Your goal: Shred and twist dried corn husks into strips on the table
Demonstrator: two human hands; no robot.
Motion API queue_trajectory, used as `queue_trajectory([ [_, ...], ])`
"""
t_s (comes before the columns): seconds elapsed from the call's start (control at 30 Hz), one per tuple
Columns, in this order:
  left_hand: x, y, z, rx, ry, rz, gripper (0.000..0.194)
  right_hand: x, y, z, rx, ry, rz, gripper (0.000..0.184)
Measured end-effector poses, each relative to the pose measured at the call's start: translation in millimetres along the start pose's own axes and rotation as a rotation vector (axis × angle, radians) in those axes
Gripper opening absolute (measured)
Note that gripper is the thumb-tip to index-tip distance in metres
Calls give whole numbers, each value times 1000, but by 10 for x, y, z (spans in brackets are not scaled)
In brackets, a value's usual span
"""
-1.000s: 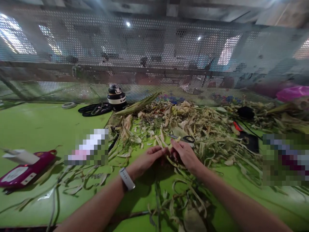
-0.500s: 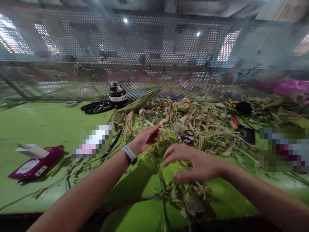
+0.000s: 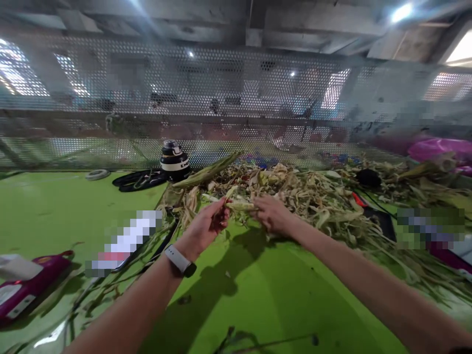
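My left hand, with a pale watch band on its wrist, is closed on a pale green leaf strip above the table. The strip points right. My right hand is at its far end, palm down, fingers somewhat spread and bent over the near edge of a heap of dry leaf strips. Whether its fingertips touch the strip, I cannot tell. Some scraps lie partly hidden under that hand. The scissors seen earlier do not show now.
On the green table stands a black and white bottle beside a black coiled item. A blurred-out flat device and a magenta box lie left. A perforated screen rises behind. A long leaf rests near the bottle.
My right hand has moved forward to the heap, and the clump of dry leaves near the front edge is gone from there. My left hand still holds the strip. The view has tilted up.
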State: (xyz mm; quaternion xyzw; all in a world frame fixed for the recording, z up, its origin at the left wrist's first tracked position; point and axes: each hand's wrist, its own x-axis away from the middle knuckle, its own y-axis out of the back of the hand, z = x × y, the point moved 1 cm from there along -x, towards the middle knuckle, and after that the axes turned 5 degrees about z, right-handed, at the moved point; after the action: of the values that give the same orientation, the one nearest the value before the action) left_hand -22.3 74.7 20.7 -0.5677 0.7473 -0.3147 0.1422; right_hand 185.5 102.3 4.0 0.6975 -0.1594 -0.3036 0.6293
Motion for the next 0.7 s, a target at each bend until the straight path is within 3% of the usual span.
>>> queue_trajectory([
  [0.1, 48, 12, 9, -12, -26, 35, 11, 6, 151, -124, -46, -103, -180, 20],
  [0.27, 126, 46, 184, -148, 7, 118, 17, 256, 436, 33, -209, -375, -582, 19],
  [0.33, 155, 33, 245, -188, 14, 151, 20, 300, 478, 126, -259, -402, -654, 18],
  [0.5, 226, -73, 321, -346, -20, 210, 26, 234, 355, 426, -172, -208, -330, 21],
  [0.7, 194, -120, 415, -508, -153, 31, 29, 198, 195, 723, -19, -28, -274, 28],
])
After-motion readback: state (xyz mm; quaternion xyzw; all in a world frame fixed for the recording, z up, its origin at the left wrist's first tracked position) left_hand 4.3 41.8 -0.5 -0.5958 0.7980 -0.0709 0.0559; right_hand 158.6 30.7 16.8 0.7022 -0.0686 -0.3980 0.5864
